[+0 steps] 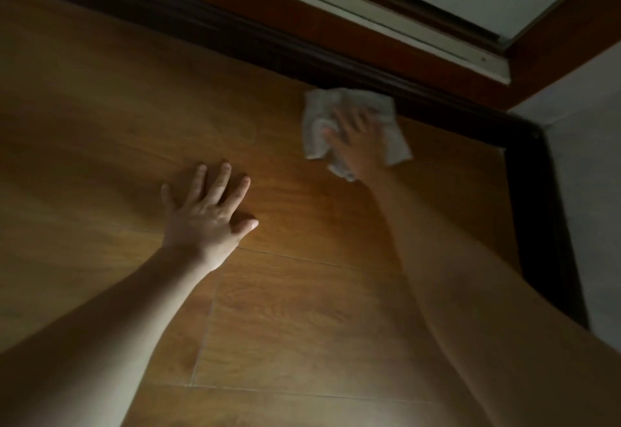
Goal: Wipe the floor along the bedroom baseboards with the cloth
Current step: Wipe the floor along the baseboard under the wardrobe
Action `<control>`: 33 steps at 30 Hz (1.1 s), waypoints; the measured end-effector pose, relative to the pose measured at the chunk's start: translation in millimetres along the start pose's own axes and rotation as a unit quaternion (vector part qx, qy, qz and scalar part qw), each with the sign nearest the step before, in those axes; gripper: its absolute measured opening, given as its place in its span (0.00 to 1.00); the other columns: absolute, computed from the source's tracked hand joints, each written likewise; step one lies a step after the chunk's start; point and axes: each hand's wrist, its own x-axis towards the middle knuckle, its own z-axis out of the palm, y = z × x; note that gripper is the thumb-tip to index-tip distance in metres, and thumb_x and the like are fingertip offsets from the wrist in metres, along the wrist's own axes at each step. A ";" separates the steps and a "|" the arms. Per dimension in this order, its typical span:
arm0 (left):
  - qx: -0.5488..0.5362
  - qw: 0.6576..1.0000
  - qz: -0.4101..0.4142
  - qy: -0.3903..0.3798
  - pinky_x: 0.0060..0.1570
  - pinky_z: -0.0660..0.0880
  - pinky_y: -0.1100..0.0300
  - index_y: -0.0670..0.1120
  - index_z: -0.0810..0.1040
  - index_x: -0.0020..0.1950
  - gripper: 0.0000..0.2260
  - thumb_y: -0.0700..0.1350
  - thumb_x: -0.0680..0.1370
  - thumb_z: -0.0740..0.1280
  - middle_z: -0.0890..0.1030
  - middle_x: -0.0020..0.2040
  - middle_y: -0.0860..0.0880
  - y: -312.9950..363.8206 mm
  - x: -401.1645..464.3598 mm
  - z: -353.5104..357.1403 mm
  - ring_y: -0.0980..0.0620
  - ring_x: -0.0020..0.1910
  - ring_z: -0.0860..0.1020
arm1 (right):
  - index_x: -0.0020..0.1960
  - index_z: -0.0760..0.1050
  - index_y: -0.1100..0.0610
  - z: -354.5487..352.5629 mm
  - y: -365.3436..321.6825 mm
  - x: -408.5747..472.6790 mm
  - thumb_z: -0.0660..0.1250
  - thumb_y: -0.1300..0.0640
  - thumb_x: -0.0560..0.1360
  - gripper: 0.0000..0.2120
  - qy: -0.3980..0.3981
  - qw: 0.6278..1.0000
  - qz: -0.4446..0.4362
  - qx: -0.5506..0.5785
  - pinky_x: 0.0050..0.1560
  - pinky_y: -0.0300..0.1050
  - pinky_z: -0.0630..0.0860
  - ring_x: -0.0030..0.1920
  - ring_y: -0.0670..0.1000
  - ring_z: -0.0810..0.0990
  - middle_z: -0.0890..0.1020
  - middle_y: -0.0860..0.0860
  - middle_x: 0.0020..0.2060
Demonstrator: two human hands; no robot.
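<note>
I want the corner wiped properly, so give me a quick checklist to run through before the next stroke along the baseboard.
1. Right hand flat on the cloth: ok.
2. Cloth lying on the floor: ok.
3. Cloth edge up against the dark baseboard: ok.
4. Left hand braced on the floor, away from the cloth: ok.
5. Floor between cloth and corner free of things: ok.
6. Cloth clean enough: cannot tell.

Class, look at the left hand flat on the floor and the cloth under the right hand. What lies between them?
In the head view, only bare wooden floor lies between the left hand and the cloth pressed under the right hand.
</note>
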 end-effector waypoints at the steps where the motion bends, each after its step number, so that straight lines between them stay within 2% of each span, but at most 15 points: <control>1: 0.001 1.000 0.001 0.002 0.71 0.46 0.33 0.62 0.39 0.78 0.31 0.69 0.77 0.45 0.34 0.78 0.55 0.2 0.0 0.3 0.47 0.77 0.35 | 0.78 0.51 0.47 9.1 29.6 -17.3 0.56 0.39 0.79 0.31 -0.007 0.999 0.048 0.013 0.75 0.63 0.46 0.77 0.60 0.46 0.47 0.54 0.79; 3: 0.008 1.000 0.002 0.007 0.71 0.47 0.32 0.62 0.39 0.78 0.32 0.69 0.77 0.45 0.35 0.79 0.54 0.0 -0.3 0.8 0.46 0.77 0.36 | 0.78 0.48 0.45 12.7 56.0 -39.9 0.44 0.33 0.78 0.32 -0.017 0.989 0.135 0.064 0.75 0.63 0.47 0.78 0.59 0.46 0.48 0.51 0.79; 4: 0.009 1.000 0.003 0.008 0.71 0.47 0.32 0.61 0.39 0.78 0.32 0.69 0.77 0.45 0.35 0.79 0.54 0.1 -0.3 0.7 0.46 0.77 0.36 | 0.78 0.47 0.44 12.8 50.4 -35.4 0.40 0.32 0.78 0.32 -0.009 0.982 0.165 0.094 0.75 0.62 0.46 0.78 0.58 0.46 0.48 0.50 0.79; 5: 0.007 1.000 0.004 0.010 0.71 0.47 0.32 0.61 0.39 0.78 0.32 0.69 0.77 0.45 0.35 0.79 0.54 0.3 -0.3 0.2 0.46 0.77 0.36 | 0.78 0.48 0.44 10.5 36.6 -26.1 0.41 0.35 0.79 0.30 -0.005 0.981 0.168 0.099 0.75 0.62 0.45 0.77 0.58 0.46 0.49 0.50 0.79; 9: 0.011 1.000 0.002 0.015 0.71 0.48 0.32 0.61 0.39 0.77 0.32 0.69 0.77 0.45 0.36 0.79 0.54 0.4 0.3 1.6 0.46 0.78 0.37 | 0.78 0.49 0.43 -12.2 -64.2 45.8 0.45 0.41 0.80 0.27 -0.006 0.999 0.022 0.023 0.73 0.64 0.46 0.77 0.62 0.43 0.45 0.51 0.79; 11: 0.010 1.000 0.003 0.021 0.71 0.47 0.32 0.61 0.39 0.78 0.32 0.69 0.77 0.46 0.36 0.79 0.54 0.1 0.5 3.0 0.46 0.78 0.37 | 0.79 0.46 0.45 -29.4 -129.2 72.0 0.45 0.44 0.82 0.26 -0.003 0.997 -0.015 0.070 0.74 0.60 0.42 0.77 0.58 0.40 0.44 0.49 0.79; 14: 0.001 1.000 0.001 0.023 0.71 0.46 0.32 0.61 0.40 0.78 0.32 0.69 0.78 0.46 0.37 0.79 0.54 -0.4 0.4 4.0 0.47 0.78 0.36 | 0.79 0.45 0.44 -51.5 -187.1 78.3 0.44 0.39 0.82 0.27 -0.014 0.987 -0.053 0.152 0.75 0.57 0.39 0.78 0.54 0.39 0.45 0.46 0.79; 16: -0.003 1.000 0.002 0.024 0.71 0.46 0.32 0.61 0.40 0.78 0.31 0.69 0.78 0.46 0.36 0.79 0.54 0.0 0.9 4.4 0.47 0.77 0.36 | 0.78 0.46 0.42 -41.9 -169.5 77.6 0.44 0.38 0.81 0.27 -0.011 0.991 -0.061 0.115 0.74 0.58 0.40 0.78 0.55 0.40 0.45 0.46 0.79; 17: -0.005 1.000 0.005 0.023 0.71 0.45 0.32 0.62 0.40 0.78 0.31 0.69 0.78 0.46 0.36 0.79 0.54 -0.2 0.6 4.3 0.47 0.77 0.36 | 0.78 0.48 0.41 -34.0 -145.4 76.2 0.46 0.40 0.82 0.25 -0.019 0.996 -0.064 0.055 0.75 0.60 0.41 0.78 0.57 0.40 0.44 0.47 0.79; 20: -0.009 1.000 0.010 0.026 0.71 0.45 0.32 0.62 0.40 0.78 0.31 0.69 0.78 0.46 0.36 0.79 0.55 -1.0 0.4 3.7 0.47 0.77 0.36 | 0.78 0.50 0.44 -18.1 -53.3 38.5 0.59 0.43 0.79 0.31 -0.026 0.995 -0.042 -0.081 0.73 0.65 0.48 0.77 0.62 0.41 0.41 0.53 0.78; 22: -0.002 1.000 0.010 0.022 0.71 0.46 0.31 0.61 0.40 0.78 0.32 0.69 0.77 0.45 0.36 0.79 0.54 -0.4 -0.4 1.1 0.46 0.77 0.36 | 0.78 0.47 0.46 -8.6 0.4 0.8 0.60 0.42 0.78 0.35 -0.050 0.995 0.036 -0.082 0.73 0.66 0.47 0.76 0.63 0.40 0.38 0.55 0.78; 24: 0.007 1.000 0.012 0.010 0.71 0.48 0.31 0.61 0.39 0.78 0.32 0.69 0.78 0.46 0.36 0.79 0.53 0.2 0.0 -3.3 0.45 0.78 0.37 | 0.78 0.45 0.45 -2.1 22.7 -20.5 0.56 0.41 0.80 0.32 -0.063 0.991 0.118 -0.026 0.74 0.66 0.46 0.76 0.63 0.39 0.38 0.54 0.78; 26: 0.007 1.000 0.013 -0.004 0.71 0.49 0.31 0.61 0.39 0.78 0.32 0.69 0.78 0.46 0.35 0.79 0.52 0.1 0.6 -7.3 0.44 0.78 0.37 | 0.78 0.45 0.46 -5.5 4.4 -10.5 0.49 0.41 0.82 0.28 -0.051 0.980 0.176 0.073 0.74 0.65 0.45 0.77 0.62 0.40 0.41 0.52 0.78; 29: 0.001 1.000 0.012 -0.014 0.71 0.48 0.32 0.61 0.39 0.78 0.32 0.68 0.78 0.47 0.35 0.79 0.53 1.7 1.7 -8.9 0.44 0.78 0.37 | 0.79 0.44 0.46 -17.0 -58.1 36.6 0.50 0.43 0.82 0.29 -0.041 0.990 0.097 0.096 0.73 0.67 0.43 0.76 0.62 0.38 0.40 0.52 0.78; 33: -0.014 1.000 -0.003 -0.018 0.71 0.48 0.31 0.62 0.40 0.78 0.32 0.68 0.79 0.49 0.35 0.79 0.54 5.4 3.9 -8.2 0.45 0.78 0.37 | 0.79 0.40 0.45 -34.6 -134.3 75.7 0.44 0.39 0.81 0.29 -0.019 0.983 0.045 0.177 0.75 0.60 0.39 0.77 0.56 0.36 0.41 0.47 0.78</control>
